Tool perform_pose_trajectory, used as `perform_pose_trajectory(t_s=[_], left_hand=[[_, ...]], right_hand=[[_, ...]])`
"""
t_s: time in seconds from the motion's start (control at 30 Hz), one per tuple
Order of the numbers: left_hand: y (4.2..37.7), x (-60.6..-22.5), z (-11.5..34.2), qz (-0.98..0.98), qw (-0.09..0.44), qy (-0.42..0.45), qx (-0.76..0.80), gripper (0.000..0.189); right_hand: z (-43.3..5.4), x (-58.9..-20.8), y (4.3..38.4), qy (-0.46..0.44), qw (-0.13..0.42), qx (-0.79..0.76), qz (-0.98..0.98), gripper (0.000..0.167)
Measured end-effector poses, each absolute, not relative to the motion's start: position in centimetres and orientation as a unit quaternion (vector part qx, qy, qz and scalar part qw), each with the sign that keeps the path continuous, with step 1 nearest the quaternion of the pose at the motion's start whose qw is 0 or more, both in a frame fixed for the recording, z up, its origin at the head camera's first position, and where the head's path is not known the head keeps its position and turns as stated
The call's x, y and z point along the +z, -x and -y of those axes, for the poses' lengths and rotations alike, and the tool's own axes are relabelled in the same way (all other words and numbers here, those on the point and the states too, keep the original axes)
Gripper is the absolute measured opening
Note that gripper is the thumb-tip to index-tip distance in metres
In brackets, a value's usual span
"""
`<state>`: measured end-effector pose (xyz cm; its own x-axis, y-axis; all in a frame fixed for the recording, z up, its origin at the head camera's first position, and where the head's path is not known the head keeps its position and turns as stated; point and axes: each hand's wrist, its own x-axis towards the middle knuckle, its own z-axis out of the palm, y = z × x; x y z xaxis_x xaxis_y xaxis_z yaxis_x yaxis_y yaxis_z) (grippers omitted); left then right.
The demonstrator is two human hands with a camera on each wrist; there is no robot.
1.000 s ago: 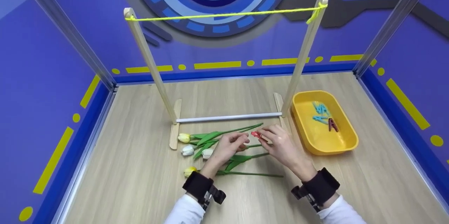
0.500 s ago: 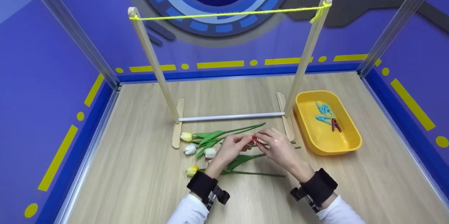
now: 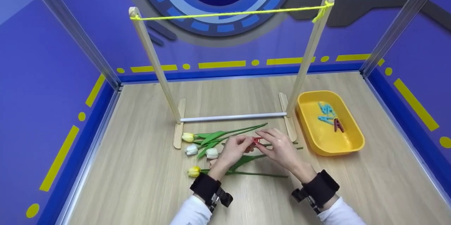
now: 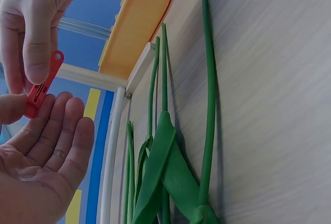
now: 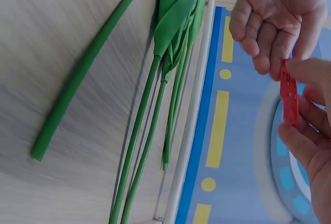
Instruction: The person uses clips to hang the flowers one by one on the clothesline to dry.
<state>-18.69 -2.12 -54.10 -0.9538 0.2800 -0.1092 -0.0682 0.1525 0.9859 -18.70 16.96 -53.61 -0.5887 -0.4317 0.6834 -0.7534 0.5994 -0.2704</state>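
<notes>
Between my two hands is a small red clothespin [image 3: 256, 140], held above the tulip stems. My left hand [image 3: 232, 149] pinches one end with thumb and index finger; its other fingers lie loosely extended in the left wrist view. My right hand [image 3: 280, 148] holds the clothespin [image 5: 289, 97] by thumb and fingers from the other side. Below lie several artificial tulips, heads to the left: a yellow tulip [image 3: 188, 137], a white tulip [image 3: 192, 150], another white tulip [image 3: 212, 153] and a front yellow tulip [image 3: 194, 171]. My left hand and forearm partly cover some of them.
Behind the tulips stands a wooden frame [image 3: 156, 66] with yellow string [image 3: 225, 14] across its top and a white rod [image 3: 232, 117] low down. At right, a yellow tray [image 3: 326, 144] holds several teal clothespins [image 3: 326, 109] and a dark red clothespin [image 3: 338, 125].
My left hand has come to the red clothespin, which the right hand held alone a second ago. The clothespin has turned slightly between the fingers. The head view has shifted a little.
</notes>
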Motion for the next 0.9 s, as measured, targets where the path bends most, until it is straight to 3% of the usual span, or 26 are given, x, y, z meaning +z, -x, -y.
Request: perform_pose_trajectory(t_s=[0.17,0.37,0.47,0.9], left_hand=[[18.7,-54.4,2.3,-0.740,0.134,-0.058,0.656,0.032],[18.5,-54.5,2.4,-0.711,0.151,-0.045,0.685,0.033],[18.4,-54.5,2.4,-0.703,0.160,-0.041,0.692,0.033],[18.3,-54.5,2.4,-0.704,0.155,-0.046,0.691,0.033]], right_hand=[[-17.6,-53.9,19.1,-0.325,0.270,0.324,0.846,0.051],[-18.3,-54.6,19.0,-0.262,0.151,0.440,0.846,0.059],[-18.5,-55.0,18.8,-0.239,0.123,0.470,0.841,0.061],[-18.2,-56.1,19.1,-0.305,0.232,0.412,0.827,0.045]])
